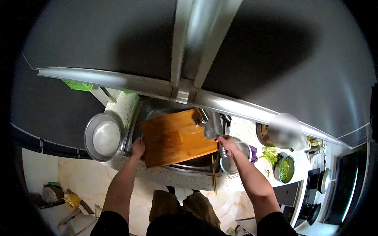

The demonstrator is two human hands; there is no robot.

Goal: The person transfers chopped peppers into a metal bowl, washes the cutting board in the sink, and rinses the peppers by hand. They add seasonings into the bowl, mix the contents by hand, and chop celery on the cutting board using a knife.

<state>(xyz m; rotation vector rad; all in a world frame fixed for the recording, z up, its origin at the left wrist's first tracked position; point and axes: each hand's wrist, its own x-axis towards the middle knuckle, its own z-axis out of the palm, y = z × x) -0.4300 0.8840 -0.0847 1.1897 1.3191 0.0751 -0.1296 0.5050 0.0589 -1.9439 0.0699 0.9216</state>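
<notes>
A wooden cutting board (165, 139) lies tilted across the metal sink (138, 114), with wet patches on its surface. My left hand (138, 148) is closed on the board's left edge; its fingertips are partly hidden. In my right hand (228, 144) is a cleaver (213, 126), gripped near where blade and handle meet. Its broad grey blade points away from me over the board's right end, and the metal handle hangs toward me. The faucet (204, 115) reaches over the board's far right corner. A pair of chopsticks (214, 177) crosses the sink's front rim.
A large metal basin (103, 137) stands left of the sink. To the right are a metal pot (236, 159), a purple cloth (254, 154), loose green stalks (269, 155) and a bowl of greens (284, 169). Dark cabinets (267, 51) overhang the counter. A stove (313, 196) is far right.
</notes>
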